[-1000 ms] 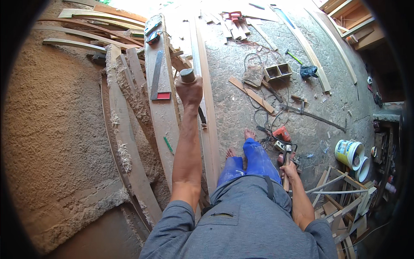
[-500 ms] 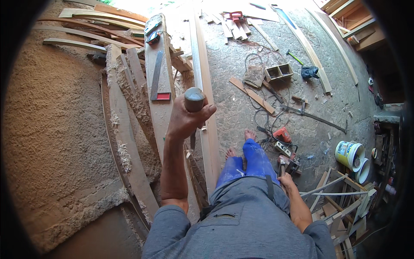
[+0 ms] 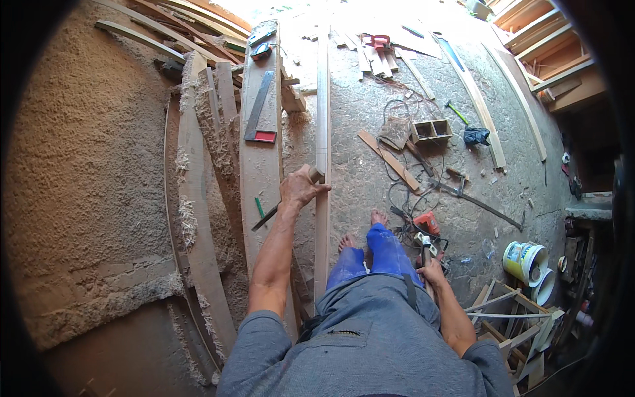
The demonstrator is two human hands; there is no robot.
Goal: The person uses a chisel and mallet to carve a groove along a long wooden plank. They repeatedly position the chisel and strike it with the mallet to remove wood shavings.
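My left hand (image 3: 299,189) is closed round the handle of a chisel (image 3: 266,218). The pale handle end sticks out past the thumb, and the narrow blade slants back toward the bench plank. My thumb reaches over a long planed timber (image 3: 322,142), which runs away from me beside my legs. Down by my right thigh, my right hand (image 3: 433,272) grips a hammer (image 3: 426,250) by its handle, head forward. On the plank (image 3: 268,172) to the left lie a green pencil (image 3: 259,207), a try square (image 3: 260,109) and a tape measure (image 3: 261,51).
Shaving-covered boards (image 3: 198,198) lean along the rough wall at left. Across the floor lie an orange power tool (image 3: 426,223), tangled cords, a two-compartment wooden box (image 3: 432,130) and a long bar clamp (image 3: 483,202). White buckets (image 3: 522,259) and a wooden frame (image 3: 516,317) stand at right.
My left hand has come nearer and lower, and the chisel has tipped from upright to slanting, blade toward the plank. The hammer has shifted slightly left. The whole view has turned a little.
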